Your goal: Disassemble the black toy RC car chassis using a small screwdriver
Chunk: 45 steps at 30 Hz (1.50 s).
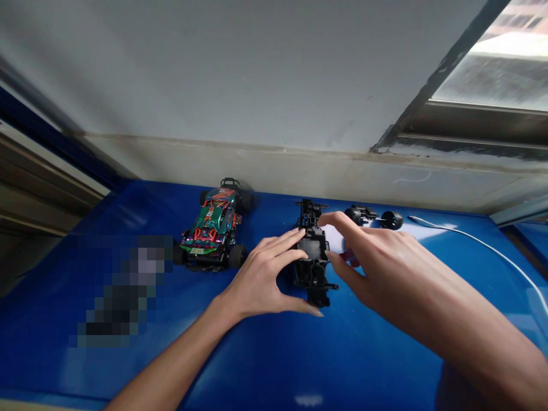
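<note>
A black plastic toy car chassis (314, 248) lies lengthwise on the blue table, with a flat recessed bay in its middle. My left hand (268, 268) holds it from the left, fingertips on the top and thumb by the near end. At its right side is my right hand (363, 251), index finger bent over the far part and thumb tip at the edge of the bay. A bit of a dark red object (351, 258) shows inside the right hand's curled fingers; most of it is hidden, so its kind cannot be made out.
Left of the chassis stands a green and orange toy car (212, 222) with black wheels. A wheel axle assembly (372, 217) lies behind my right hand, near a white cable (471, 234). A pixelated patch covers something at left. The wall (257, 85) bounds the table's back.
</note>
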### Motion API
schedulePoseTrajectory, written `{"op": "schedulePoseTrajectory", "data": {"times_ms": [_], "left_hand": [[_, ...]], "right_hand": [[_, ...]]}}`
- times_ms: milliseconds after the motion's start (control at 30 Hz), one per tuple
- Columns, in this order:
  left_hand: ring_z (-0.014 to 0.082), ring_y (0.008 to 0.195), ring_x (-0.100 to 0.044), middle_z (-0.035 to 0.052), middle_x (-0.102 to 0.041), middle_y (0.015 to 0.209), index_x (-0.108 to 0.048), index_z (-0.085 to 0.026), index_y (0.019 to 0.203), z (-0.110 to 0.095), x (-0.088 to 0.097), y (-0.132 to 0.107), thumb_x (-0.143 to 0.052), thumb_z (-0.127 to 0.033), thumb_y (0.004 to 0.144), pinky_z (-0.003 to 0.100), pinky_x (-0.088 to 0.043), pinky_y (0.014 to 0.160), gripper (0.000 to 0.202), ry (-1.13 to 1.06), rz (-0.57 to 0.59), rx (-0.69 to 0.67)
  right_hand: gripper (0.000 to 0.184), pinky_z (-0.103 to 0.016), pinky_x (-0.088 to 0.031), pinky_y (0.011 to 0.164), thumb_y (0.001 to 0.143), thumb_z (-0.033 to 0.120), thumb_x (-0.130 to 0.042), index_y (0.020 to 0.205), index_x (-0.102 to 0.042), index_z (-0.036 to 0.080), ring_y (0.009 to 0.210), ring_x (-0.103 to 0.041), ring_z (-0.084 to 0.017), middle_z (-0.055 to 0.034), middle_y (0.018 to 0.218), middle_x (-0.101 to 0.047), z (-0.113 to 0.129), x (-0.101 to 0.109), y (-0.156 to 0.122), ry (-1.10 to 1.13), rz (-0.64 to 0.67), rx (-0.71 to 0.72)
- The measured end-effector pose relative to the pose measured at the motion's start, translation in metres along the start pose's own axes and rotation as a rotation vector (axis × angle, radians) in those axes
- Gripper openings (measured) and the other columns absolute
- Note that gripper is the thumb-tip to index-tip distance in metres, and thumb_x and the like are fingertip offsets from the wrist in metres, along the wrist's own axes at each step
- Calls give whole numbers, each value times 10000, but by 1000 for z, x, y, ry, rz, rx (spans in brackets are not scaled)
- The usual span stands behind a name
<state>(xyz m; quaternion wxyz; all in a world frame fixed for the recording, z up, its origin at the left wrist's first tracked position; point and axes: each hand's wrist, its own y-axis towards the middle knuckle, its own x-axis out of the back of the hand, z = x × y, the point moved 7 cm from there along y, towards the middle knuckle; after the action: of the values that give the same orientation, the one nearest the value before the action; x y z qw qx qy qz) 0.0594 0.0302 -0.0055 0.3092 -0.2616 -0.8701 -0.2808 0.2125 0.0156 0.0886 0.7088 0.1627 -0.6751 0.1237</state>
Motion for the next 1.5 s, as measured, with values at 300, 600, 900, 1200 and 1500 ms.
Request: {"op": "schedulePoseTrajectory", "data": {"times_ms": [300, 600, 900, 1200, 1500], "left_hand": [[425, 1522, -501, 204, -527, 1626, -730, -226, 1228, -2, 2, 1, -974, -683, 576, 635, -418, 1217, 833, -4, 13, 4], [417, 1514, -515, 220, -548, 1606, -723, -205, 1248, -2, 1, 0, -942, -707, 621, 625, -439, 1204, 832, 11, 2, -7], [426, 1514, -512, 201, -566, 1598, -719, -222, 1308, 0, 1, 1, -944, -720, 599, 632, -420, 1216, 895, -10, 17, -3], [434, 1514, -508, 233, -537, 1610, -735, -181, 1255, 0, 2, 1, -952, -716, 590, 624, -438, 1208, 881, 7, 16, 3], [414, 1521, -507, 210, -530, 1621, -723, -203, 1292, 0, 2, 1, -927, -748, 604, 618, -436, 1213, 900, 31, 37, 5]], "right_hand": [[420, -277, -166, 469, 985, 170, -519, 1398, -507, 245, 414, -469, -119, 70, 599, -563, -1, -7, -3, -11, 31, 52], [165, -294, -138, 469, 1034, 278, -508, 1181, -563, 228, 407, -531, -171, 60, 536, -524, 8, 1, -2, -136, -15, -8], [488, -300, -165, 495, 879, -20, -453, 1308, -537, 195, 433, -515, -144, 53, 599, -553, 25, -1, -6, -155, -25, 76], [125, -266, -202, 478, 988, 198, -554, 1101, -587, 238, 447, -501, -120, 52, 632, -596, 4, -2, -1, 27, -32, -7], [113, -301, -155, 496, 985, 147, -553, 954, -593, 249, 443, -494, -144, 51, 580, -557, 11, -1, 2, -76, -80, 20]]}}
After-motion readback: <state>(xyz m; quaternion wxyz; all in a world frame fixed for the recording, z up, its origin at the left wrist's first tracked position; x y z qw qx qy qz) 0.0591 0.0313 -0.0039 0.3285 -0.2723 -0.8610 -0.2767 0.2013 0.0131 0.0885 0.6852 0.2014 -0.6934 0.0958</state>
